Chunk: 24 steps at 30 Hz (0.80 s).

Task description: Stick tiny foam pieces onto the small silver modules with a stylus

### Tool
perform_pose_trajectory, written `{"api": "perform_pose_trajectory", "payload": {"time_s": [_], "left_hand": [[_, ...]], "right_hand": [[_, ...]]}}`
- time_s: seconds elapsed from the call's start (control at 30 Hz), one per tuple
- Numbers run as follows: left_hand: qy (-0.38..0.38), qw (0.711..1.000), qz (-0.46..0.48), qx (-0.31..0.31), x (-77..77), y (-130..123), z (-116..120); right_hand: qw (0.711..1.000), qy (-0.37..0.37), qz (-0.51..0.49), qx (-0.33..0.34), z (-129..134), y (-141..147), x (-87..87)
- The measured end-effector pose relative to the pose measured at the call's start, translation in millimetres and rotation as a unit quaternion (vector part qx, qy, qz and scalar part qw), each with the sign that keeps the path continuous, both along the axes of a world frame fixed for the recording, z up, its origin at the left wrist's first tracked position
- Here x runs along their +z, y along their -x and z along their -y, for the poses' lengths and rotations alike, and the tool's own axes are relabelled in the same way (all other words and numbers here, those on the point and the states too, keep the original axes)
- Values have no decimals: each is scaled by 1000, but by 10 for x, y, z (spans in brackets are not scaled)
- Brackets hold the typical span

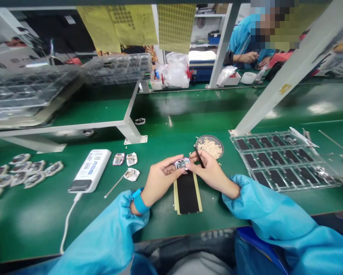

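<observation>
From the head camera, I have the part (182, 164) up between both hands, over the far end of the black strip (188, 194) on the table (161, 219). My left hand (160, 173) holds it in a narrow pinch, thumb on the near side, fingers behind. My right hand (213, 173) has its thumb at the part's right edge and grips the stick (199, 157), which slants through the fingers. I cannot tell how hard either presses.

To handle this well, I would grip by the rim, spare the exposed inner face, and let the left hand bear the load so that the right can make small, light touches. The stick wants its tip clear of the part unless meant to meet it. Low hands, wrists steady, would make a slip harmless.

The dish (222, 147) of pale bits sits just beyond my right hand, so a sleeve or knuckle could tip it. The clear tray (303, 188) lies to the right, the white box (93, 168) to the left
</observation>
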<state>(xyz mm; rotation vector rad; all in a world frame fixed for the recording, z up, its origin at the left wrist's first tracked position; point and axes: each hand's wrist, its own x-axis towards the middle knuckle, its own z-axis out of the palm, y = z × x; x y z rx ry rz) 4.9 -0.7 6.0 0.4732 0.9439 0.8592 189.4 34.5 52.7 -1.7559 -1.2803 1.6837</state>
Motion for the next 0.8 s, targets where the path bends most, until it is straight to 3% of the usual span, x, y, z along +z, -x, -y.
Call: {"api": "perform_pose_trajectory", "payload": {"time_s": [0.17, 0.4, 0.63, 0.8], "left_hand": [[44, 998, 36, 5, 29, -42, -9], [-15, 999, 9, 32, -6, -131, 55], [-92, 988, -125, 20, -15, -170, 99], [-51, 993, -93, 45, -31, -173, 57]], "right_hand": [[999, -13, -28, -11, 50, 58, -34], [999, 15, -46, -2, 44, 126, -10], [1000, -14, 15, 0, 1, 122, -34], [999, -19, 18, 19, -15, 141, -53]]}}
